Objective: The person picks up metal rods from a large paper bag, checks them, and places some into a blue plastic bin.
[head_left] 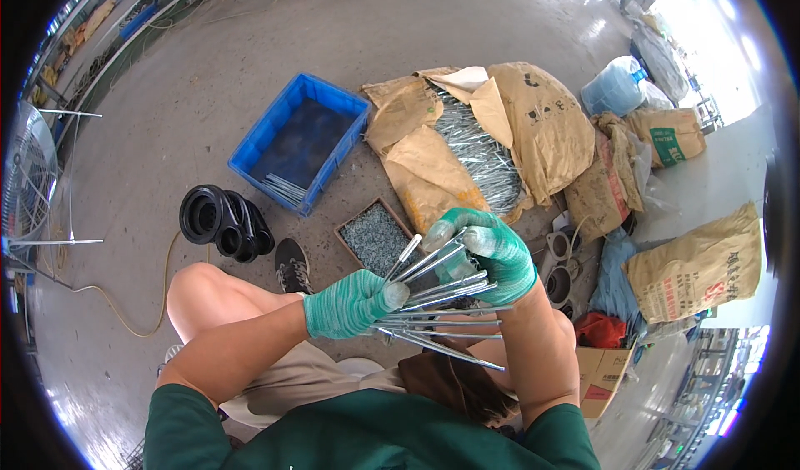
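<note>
My left hand (354, 303), in a green and white knit glove, is closed round a fanned bundle of long, thin metal rods (442, 291). The rods spread to the right above my lap, pointing at different angles. My right hand (497, 253), gloved alike, is at the upper right of the bundle. Its fingers are curled in toward the thumb beside the upper rods; what is pinched there is hard to make out. Just beyond my hands, a small box (375, 235) holds many small grey metal pieces. More rods (479, 149) fill an opened brown paper sack (421, 163).
A blue plastic bin (242, 160) holds a few rods at its near end. Black round parts (225, 220) lie on the floor to the left, near a hose (171, 274) and a fan (32, 162). Sacks (696, 262) and a cardboard box (602, 374) stand at right.
</note>
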Action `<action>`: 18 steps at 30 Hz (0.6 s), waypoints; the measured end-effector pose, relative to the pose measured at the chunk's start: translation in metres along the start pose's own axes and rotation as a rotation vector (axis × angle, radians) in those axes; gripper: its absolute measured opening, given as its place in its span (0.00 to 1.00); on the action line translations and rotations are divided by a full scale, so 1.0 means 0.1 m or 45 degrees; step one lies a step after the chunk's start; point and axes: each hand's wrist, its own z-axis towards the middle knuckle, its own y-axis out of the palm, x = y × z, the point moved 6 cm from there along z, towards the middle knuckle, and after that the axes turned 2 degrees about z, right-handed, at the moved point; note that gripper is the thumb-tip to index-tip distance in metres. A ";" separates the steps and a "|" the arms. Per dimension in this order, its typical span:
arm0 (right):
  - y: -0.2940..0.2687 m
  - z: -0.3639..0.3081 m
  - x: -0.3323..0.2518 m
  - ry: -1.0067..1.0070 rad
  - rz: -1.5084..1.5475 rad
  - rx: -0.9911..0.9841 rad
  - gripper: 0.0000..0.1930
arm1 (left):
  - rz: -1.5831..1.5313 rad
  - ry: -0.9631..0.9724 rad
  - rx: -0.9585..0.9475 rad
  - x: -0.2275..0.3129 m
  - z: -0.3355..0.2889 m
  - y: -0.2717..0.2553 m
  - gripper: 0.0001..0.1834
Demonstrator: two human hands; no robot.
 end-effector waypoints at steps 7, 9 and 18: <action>-0.01 -0.03 -0.03 -0.014 -0.080 -0.019 0.23 | 0.063 -0.008 -0.006 0.14 -0.02 -0.01 0.32; 0.01 -0.04 -0.04 -0.016 -0.100 -0.034 0.22 | 0.025 -0.018 0.001 0.18 -0.03 0.00 0.33; 0.03 0.00 -0.04 -0.092 -0.174 -0.076 0.23 | -0.112 -0.054 -0.012 0.16 -0.05 0.01 0.31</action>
